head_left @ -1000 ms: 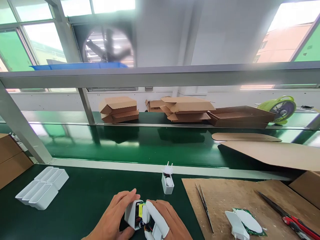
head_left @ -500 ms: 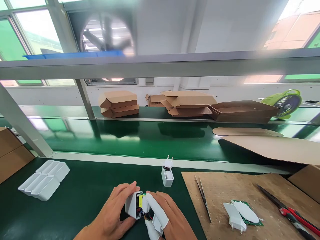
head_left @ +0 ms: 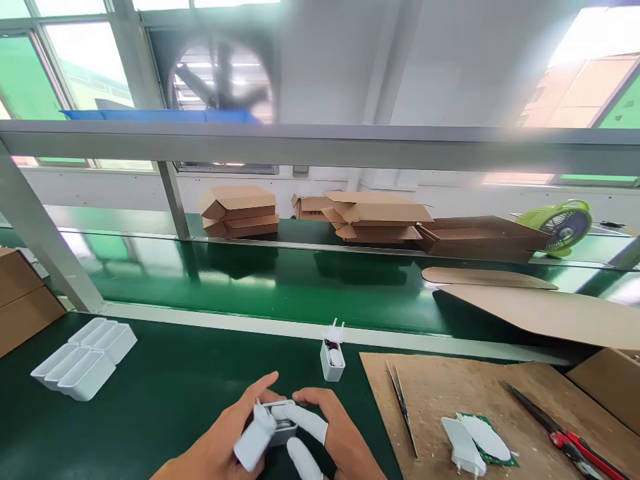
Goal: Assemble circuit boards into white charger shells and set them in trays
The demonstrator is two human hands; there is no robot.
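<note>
My left hand (head_left: 223,437) is closed around a small white plug charger housing (head_left: 284,432), opened at the top. Its white cover piece (head_left: 255,437) hangs tilted on the near left side, beside my left fingers. My right hand (head_left: 347,433) wears white finger cots on two fingers. One covered finger reaches onto the housing's open top; the other stands apart below it, with the fingers spread. What lies inside the housing is mostly hidden by the finger. Beyond my hands stands another white charger (head_left: 333,360), open, with its pronged cover raised.
Right, a brown board (head_left: 390,393) carries tweezers (head_left: 403,407), a white plug cover (head_left: 464,443), a green circuit board (head_left: 487,439) and red-handled pliers (head_left: 560,433). Left, white trays (head_left: 85,360) lie on the green table. Behind are cardboard boxes (head_left: 380,213) and a green fan (head_left: 563,227).
The charger housing has turned, its opening now facing up, and the cover piece shows on the left side. My right fingers have shifted onto the top. The view has tilted slightly.
</note>
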